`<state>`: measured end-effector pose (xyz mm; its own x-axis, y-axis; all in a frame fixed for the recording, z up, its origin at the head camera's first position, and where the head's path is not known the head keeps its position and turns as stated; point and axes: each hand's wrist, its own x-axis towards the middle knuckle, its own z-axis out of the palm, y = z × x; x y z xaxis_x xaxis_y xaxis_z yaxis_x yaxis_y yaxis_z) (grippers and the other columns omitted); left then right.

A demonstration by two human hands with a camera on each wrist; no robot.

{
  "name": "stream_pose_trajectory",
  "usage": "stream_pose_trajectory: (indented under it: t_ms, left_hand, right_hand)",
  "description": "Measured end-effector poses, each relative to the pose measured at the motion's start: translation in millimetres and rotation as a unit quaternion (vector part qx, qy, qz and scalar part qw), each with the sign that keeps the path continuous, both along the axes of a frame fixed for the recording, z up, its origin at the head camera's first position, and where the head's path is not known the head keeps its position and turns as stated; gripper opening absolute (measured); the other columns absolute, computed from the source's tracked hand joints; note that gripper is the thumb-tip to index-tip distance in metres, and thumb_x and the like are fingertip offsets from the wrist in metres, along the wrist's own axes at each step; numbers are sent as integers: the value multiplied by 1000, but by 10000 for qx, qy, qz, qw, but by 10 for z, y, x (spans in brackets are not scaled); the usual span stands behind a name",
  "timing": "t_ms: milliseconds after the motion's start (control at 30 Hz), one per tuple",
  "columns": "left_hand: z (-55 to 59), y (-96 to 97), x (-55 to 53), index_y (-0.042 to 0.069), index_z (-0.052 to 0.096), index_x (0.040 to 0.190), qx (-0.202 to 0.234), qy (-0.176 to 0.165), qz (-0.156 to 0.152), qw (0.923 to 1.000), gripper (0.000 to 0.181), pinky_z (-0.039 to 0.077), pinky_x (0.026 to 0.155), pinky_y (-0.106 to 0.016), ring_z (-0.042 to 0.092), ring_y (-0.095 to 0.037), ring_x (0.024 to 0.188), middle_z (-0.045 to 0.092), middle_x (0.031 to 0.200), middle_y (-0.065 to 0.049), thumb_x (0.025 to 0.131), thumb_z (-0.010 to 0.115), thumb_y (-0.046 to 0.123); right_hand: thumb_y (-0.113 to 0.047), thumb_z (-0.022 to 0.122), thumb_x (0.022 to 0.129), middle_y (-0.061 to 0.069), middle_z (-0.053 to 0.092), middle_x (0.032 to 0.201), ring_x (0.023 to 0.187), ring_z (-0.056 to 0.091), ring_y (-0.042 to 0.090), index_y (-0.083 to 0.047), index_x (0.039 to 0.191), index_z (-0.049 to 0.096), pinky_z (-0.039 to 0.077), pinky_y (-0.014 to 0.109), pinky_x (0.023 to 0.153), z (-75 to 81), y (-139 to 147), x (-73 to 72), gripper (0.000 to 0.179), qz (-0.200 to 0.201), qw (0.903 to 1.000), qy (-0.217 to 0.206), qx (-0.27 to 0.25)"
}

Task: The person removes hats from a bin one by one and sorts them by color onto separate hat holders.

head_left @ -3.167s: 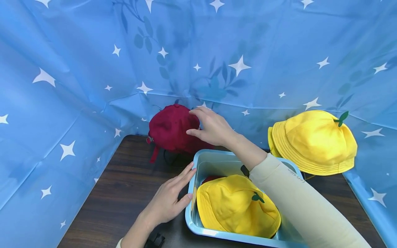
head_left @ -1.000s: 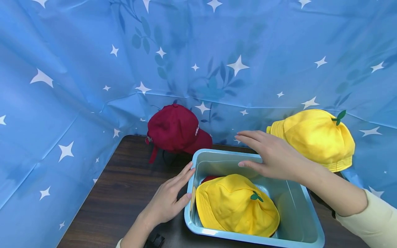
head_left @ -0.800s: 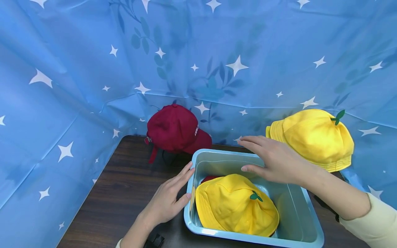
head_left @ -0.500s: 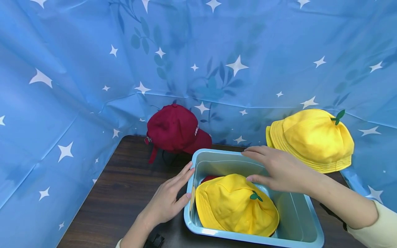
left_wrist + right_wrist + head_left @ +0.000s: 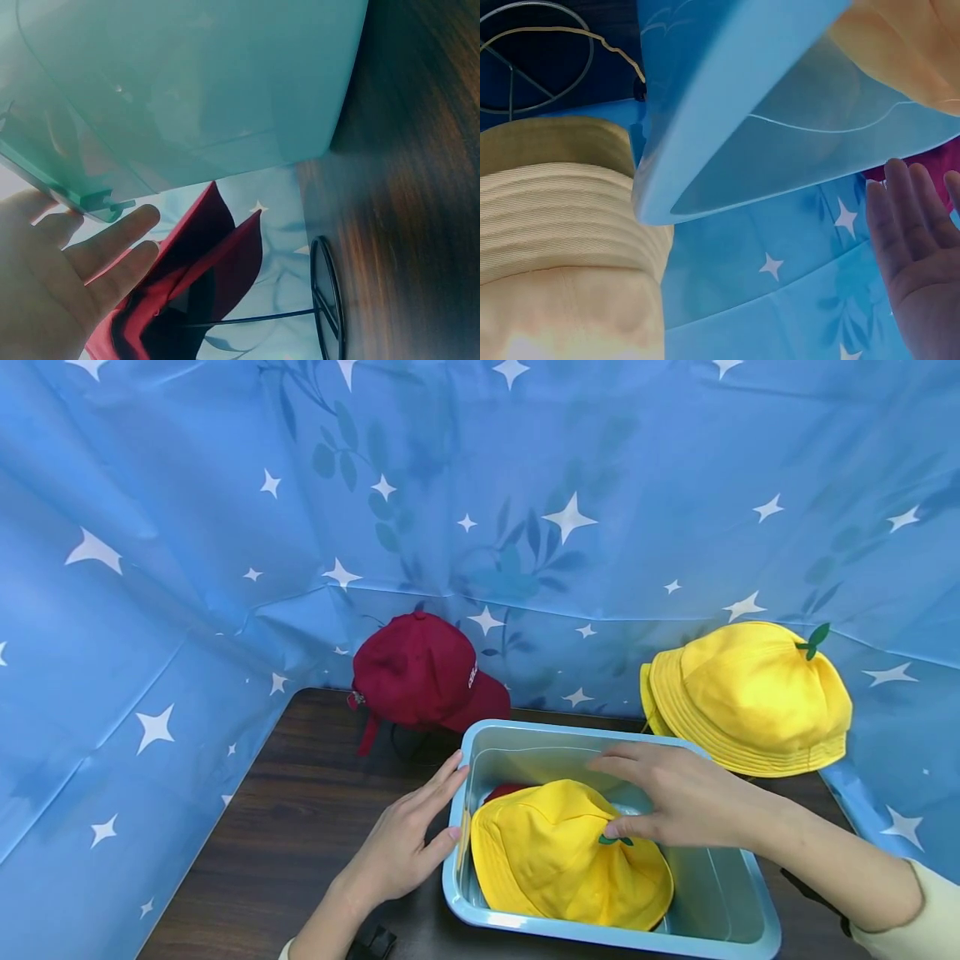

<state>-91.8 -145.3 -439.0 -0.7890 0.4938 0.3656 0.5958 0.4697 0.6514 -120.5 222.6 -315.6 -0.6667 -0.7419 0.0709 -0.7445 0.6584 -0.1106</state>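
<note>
A light blue plastic bin [image 5: 723, 893] holds a yellow bucket hat [image 5: 551, 868] with a green leaf sprout. Under the hat's back edge shows a dark red piece of fabric [image 5: 504, 791]. My left hand [image 5: 408, 835] rests its straight fingertips against the bin's left rim. Over the bin's right half is my right hand [image 5: 682, 793], its fingers loosely extended and its thumb overlapping the sprout in the head view. In the right wrist view the palm [image 5: 930, 292] faces the camera, with nothing in it.
Behind the bin, a dark red baseball cap [image 5: 420, 672] sits at left and another yellow bucket hat [image 5: 750, 697] at right. Black wire stands [image 5: 262, 319] support them. A blue star-patterned curtain [image 5: 300, 527] hangs behind the dark wood table [image 5: 300, 785].
The right hand has moved from beside the red cap to the right, then down over the bin and the yellow hat in it. The left hand has stayed at the rim.
</note>
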Motion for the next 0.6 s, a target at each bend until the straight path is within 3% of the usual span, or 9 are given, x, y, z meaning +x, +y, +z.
stream_pose_trajectory:
  t_ms: [333, 500, 600]
  left_hand:
    - [-30, -6, -12, 14, 36, 164, 9, 21, 13, 10000, 63, 47, 110, -57, 41, -20, 150, 25, 173, 5, 106, 54, 30]
    - [-29, -11, -8, 15, 36, 164, 15, 3, 15, 10000, 65, 47, 110, -57, 41, -20, 150, 25, 173, 5, 104, 56, 26]
    - [-25, -12, -7, 16, 36, 165, 14, -5, 16, 10000, 66, 47, 110, -58, 41, -20, 150, 25, 173, 5, 103, 58, 22]
  right_hand:
    - [-64, 73, 89, -5, 70, 128, 110, 70, 19, -19, 135, 70, 60, 43, 87, -13, -38, 2, 64, 79, 9976, -681, -74]
    - [-46, 83, 88, -5, 71, 123, 102, 70, 14, -18, 132, 71, 61, 37, 82, -33, -70, -8, 54, 182, 9917, -1267, -100]
    - [-33, 87, 87, -12, 71, 112, 92, 66, 6, -16, 130, 72, 58, 30, 75, -55, -88, -13, 49, 163, 9877, -1555, -87]
